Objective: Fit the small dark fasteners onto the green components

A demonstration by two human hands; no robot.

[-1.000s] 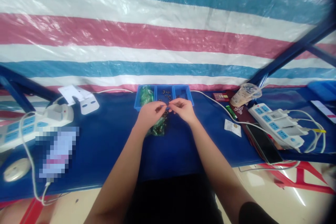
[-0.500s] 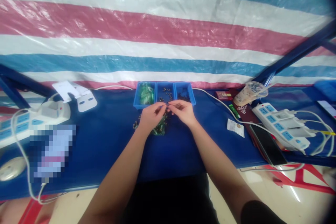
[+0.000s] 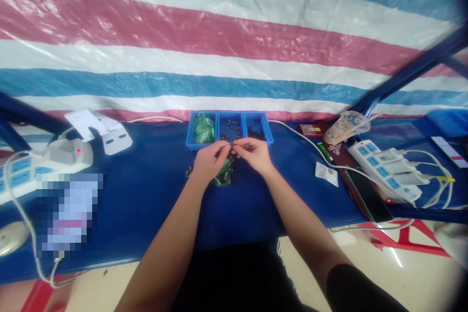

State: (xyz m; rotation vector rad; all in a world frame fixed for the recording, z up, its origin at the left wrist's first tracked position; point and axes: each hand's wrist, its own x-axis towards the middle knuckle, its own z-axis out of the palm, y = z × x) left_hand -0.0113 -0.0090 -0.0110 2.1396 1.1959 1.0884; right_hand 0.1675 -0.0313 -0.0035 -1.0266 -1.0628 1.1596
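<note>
My left hand [image 3: 211, 160] and my right hand [image 3: 255, 156] meet fingertip to fingertip in front of the blue bins. Both are pinched closed around something too small to make out. Beneath them on the table lies a green plastic bag [image 3: 224, 178] with small brass-coloured and dark parts scattered about it. Behind stand three blue bins in a row. A green bag fills the left bin [image 3: 190, 137], a few small metal parts lie in the middle bin [image 3: 224, 122], and small black pieces are in the right bin [image 3: 269, 132].
On the right are a plastic drink cup [image 3: 345, 126], a white packet [image 3: 326, 174], a black phone [image 3: 369, 196] and a power strip [image 3: 387, 168]. Leftward sit another power strip [image 3: 47, 161], a white bracket [image 3: 116, 139] and a blurred-out phone [image 3: 73, 214]. White cables cross the blue table [image 3: 146, 195].
The view has shifted slightly. My hands stay together at nearly the same place, fingertips still pinched.
</note>
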